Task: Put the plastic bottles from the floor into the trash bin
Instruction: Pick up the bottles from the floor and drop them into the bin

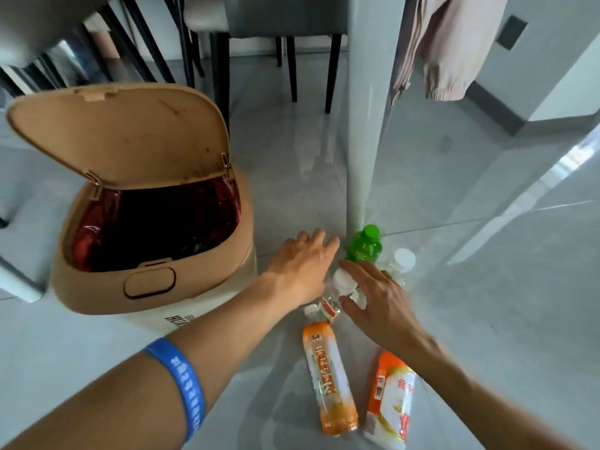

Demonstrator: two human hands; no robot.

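Tan trash bin at left on the grey tiled floor, lid hinged up and back, red liner bag inside; the bin's depths are dark and its contents cannot be made out, and its white base bears print cut off by the forearm. Left hand, fingers spread and palm down, reaches past the bin's right side and grips nothing; blue wristband on that forearm, lettering too blurred to read. Right hand, fingers loosely spread, hovers over a clear bottle with white cap; contact between fingers and bottle cannot be told, and most of the bottle's body is hidden under the hand. Green bottle stands upright just beside the foot of a pale table leg. A second white-capped bottle behind the right hand, body largely hidden. Orange-labelled bottle lies flat on the floor, cap toward the hands. Orange-and-white bottle lies just beside it, its upper end covered by the right forearm. Dark chair legs and a hanging pink garment in the background, both cut off by the top edge.
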